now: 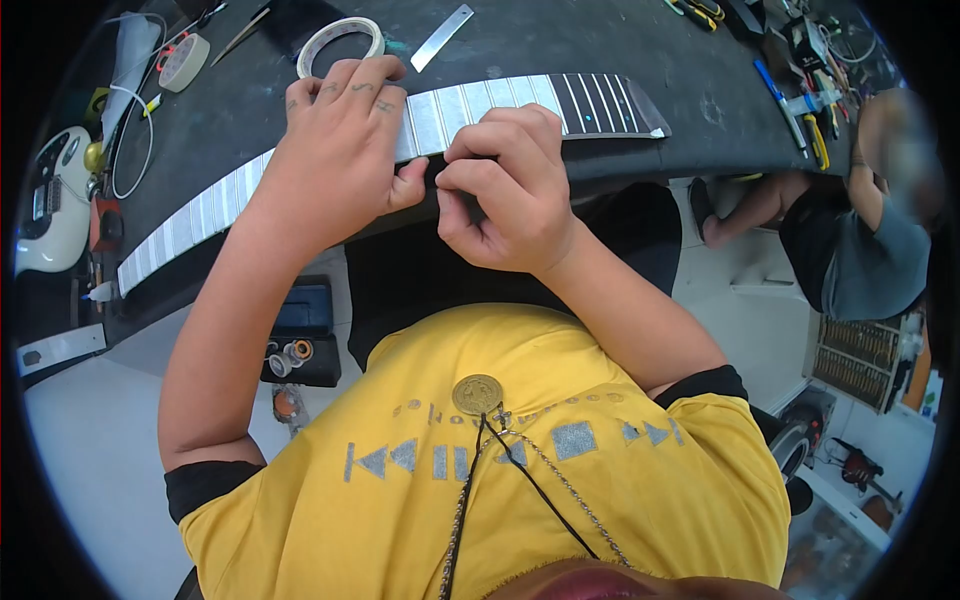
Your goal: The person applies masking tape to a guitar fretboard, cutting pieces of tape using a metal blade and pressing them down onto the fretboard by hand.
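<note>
A long guitar neck (449, 105) lies across the dark workbench, its frets separated by silvery strips, with bare dark fretboard near the right end. My left hand (345, 150) lies over its middle, fingers bent together at the far edge and thumb at the near edge. Just to the right, my right hand (515, 190) is curled at the near edge, thumb and index finger bent towards each other. Anything between those fingertips is too small to make out. A masking tape roll (377, 40) lies beyond my left hand.
On the dark bench (230, 105) are a metal plate (441, 38), a second tape roll (184, 63), a white device (60, 205) at left and pliers (815, 142) at right. Another person (880, 240) sits at the right. Below stands a dark box (303, 308).
</note>
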The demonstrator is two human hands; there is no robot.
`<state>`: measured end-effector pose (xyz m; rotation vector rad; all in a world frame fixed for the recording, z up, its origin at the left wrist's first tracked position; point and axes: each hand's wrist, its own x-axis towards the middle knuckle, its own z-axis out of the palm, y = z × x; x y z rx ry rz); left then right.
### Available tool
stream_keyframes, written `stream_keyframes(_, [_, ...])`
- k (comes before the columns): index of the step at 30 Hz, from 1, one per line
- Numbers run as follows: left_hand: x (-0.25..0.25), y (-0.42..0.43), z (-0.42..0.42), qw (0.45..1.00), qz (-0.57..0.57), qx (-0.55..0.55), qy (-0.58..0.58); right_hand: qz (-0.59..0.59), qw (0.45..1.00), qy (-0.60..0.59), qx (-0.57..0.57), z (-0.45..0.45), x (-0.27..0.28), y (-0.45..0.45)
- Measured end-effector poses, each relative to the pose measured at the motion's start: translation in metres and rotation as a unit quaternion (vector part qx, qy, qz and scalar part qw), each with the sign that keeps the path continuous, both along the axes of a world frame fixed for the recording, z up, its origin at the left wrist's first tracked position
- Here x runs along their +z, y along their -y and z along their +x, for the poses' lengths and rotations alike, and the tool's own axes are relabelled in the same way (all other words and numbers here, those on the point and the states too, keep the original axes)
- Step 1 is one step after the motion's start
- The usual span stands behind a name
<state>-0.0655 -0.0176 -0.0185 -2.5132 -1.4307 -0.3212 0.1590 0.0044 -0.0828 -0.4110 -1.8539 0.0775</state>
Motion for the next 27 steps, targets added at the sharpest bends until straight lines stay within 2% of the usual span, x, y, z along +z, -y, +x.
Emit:
stream_keyframes(5, [0.007,-0.006,-0.005,0.998,-0.065,-0.010,0.006,0.005,1.000,0.008,-0.009,-0.002,0.000,0.001])
stream_keyframes(8, [0.008,-0.003,-0.001,0.996,-0.085,0.019,0.026,0.001,1.000,0.016,-0.015,0.000,0.002,0.003])
stream_keyframes(11, [0.012,-0.009,-0.009,0.991,-0.108,-0.023,0.078,-0.015,1.000,0.018,-0.005,0.000,0.005,0.005])
stream_keyframes(12, [0.023,-0.014,-0.016,0.970,-0.142,-0.073,0.183,-0.020,1.000,0.018,0.002,0.001,0.007,0.006])
stream_keyframes(15, [0.046,-0.036,-0.046,0.900,-0.249,0.057,0.354,-0.035,0.999,0.005,0.024,0.007,0.012,0.007])
stream_keyframes(16, [0.049,-0.041,-0.049,0.944,-0.182,0.117,0.249,-0.038,0.999,0.000,0.027,0.007,0.013,0.007])
stream_keyframes(17, [0.044,-0.047,-0.057,0.961,-0.164,0.113,0.190,-0.041,0.999,-0.005,0.034,0.008,0.016,0.008])
stream_keyframes(19, [0.029,-0.053,-0.071,0.983,-0.126,0.111,0.069,-0.048,0.998,0.001,0.035,0.010,0.026,0.008])
stream_keyframes(20, [0.028,-0.054,-0.070,0.985,-0.120,0.112,0.054,-0.053,0.998,0.002,0.035,0.010,0.031,0.008])
stream_keyframes(23, [0.041,-0.035,-0.054,0.981,-0.092,0.043,0.163,-0.129,0.991,-0.033,0.025,0.011,0.048,0.002])
stream_keyframes(24, [0.039,-0.029,-0.046,0.962,-0.083,-0.011,0.261,-0.168,0.984,-0.050,0.030,0.014,0.057,0.001])
stream_keyframes(27, [0.066,0.015,-0.005,0.899,-0.218,0.056,0.376,-0.216,0.973,-0.081,0.020,0.020,0.080,-0.002])
